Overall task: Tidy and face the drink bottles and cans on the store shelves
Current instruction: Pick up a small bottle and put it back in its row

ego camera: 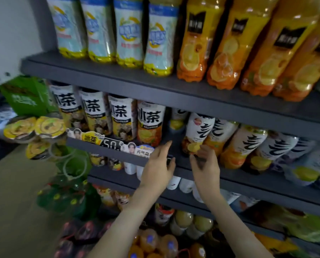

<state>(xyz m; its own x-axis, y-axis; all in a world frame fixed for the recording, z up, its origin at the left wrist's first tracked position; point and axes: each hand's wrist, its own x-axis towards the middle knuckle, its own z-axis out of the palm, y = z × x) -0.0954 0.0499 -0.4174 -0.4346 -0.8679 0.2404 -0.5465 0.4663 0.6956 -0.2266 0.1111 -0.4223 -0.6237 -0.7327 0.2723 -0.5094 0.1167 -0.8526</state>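
Fingers (167,146) of the left hand (158,168) are straight and loose, holding nothing, just before a gap in the middle shelf (248,180) row. Fingers (204,151) of the right hand (206,168) curl by the base of a white-labelled bottle (199,131); blur hides whether they grip it. This looks like facing the row: next, probably a firm low grip, then closing the gap beside the tea bottle (149,123)

Green carton (28,95) far left; yellow-lidded cups (34,127) just below it; price tag (111,144) to their right.
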